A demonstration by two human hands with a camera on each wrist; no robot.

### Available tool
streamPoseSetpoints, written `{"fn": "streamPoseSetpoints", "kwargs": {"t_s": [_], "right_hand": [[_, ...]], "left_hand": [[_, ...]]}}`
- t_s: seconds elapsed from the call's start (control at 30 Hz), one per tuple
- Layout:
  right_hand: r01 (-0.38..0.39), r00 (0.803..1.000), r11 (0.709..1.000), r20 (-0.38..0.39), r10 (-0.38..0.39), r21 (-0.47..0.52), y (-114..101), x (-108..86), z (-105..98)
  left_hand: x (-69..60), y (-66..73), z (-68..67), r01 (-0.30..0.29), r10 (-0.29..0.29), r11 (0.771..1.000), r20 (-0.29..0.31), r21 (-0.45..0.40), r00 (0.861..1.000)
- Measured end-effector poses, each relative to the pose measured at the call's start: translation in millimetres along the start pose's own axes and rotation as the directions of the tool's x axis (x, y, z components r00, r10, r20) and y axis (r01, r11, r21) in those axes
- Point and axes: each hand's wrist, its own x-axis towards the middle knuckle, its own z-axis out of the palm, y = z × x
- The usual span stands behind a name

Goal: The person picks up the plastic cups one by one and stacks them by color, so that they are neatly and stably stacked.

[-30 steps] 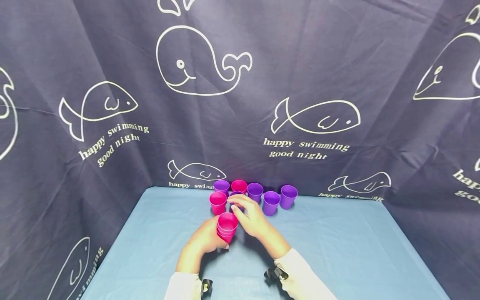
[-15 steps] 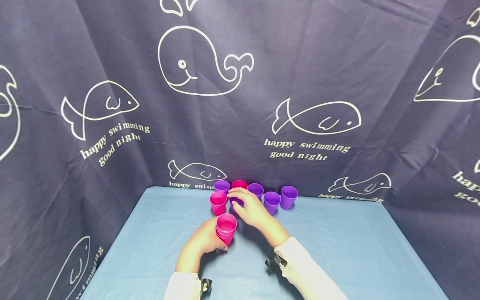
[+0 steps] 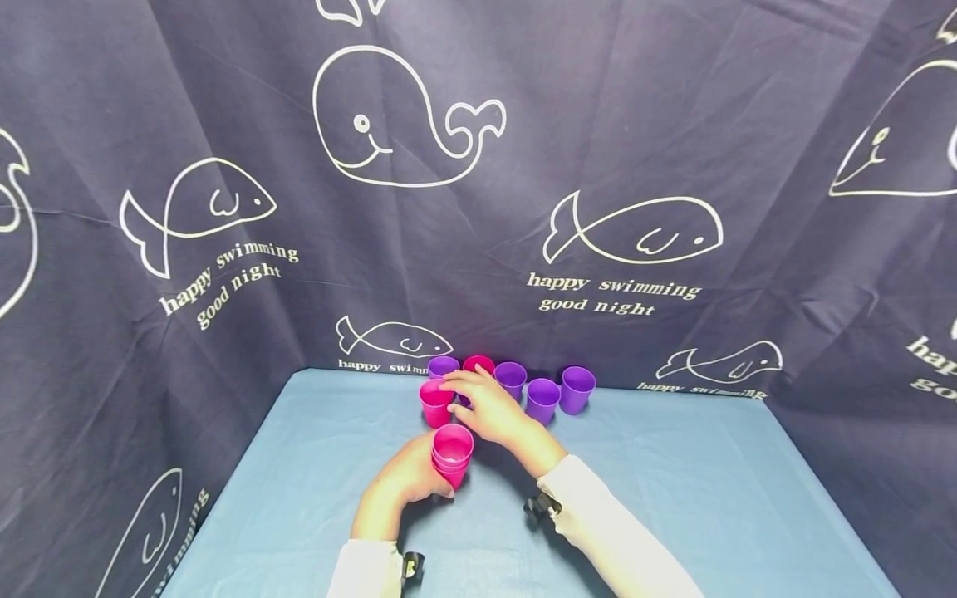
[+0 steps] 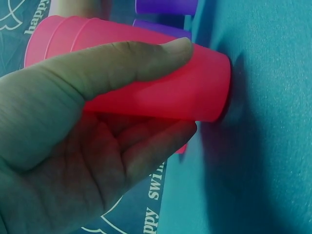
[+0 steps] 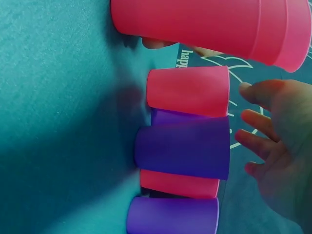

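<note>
In the head view my left hand grips a stack of nested pink cups. The left wrist view has its thumb lying along the stack, whose base is close to the table. My right hand hovers over the cups behind the stack, fingers spread and slightly bent, reaching toward a single pink cup. From the right wrist, those fingers stay apart from the rims of that pink cup and a purple cup. In the head view the hand mostly covers this purple cup.
Along the back stand another pink cup and purple cups, one at the left and three to the right, the outermost purple cup among them. A dark printed curtain rises behind the blue table.
My right hand has shifted left and a little farther back, from over the purple cup toward the single pink cup. The left hand keeps its hold on the stack, nearly still.
</note>
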Motion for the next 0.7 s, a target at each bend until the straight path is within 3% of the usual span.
{"fn": "streamPoseSetpoints", "kwargs": {"t_s": [0.13,0.37,0.7], "right_hand": [[0.051,0.997,0.995,0.059,-0.046,-0.085,-2,3.0,-1],[0.083,0.990,0.982,0.128,-0.061,-0.170,-5,7.7,1],[0.155,0.981,0.961,0.149,-0.123,-0.228,-3,12.3,4]], "left_hand": [[0.1,0.4,-1.0,0.005,-0.005,1.000,-0.003,0.005,1.000],[-0.6,1.6,-1.5,-0.009,0.009,1.000,-0.005,-0.004,1.000],[-1.0,2.2,-0.7,-0.013,0.013,1.000,0.005,-0.013,1.000]]}}
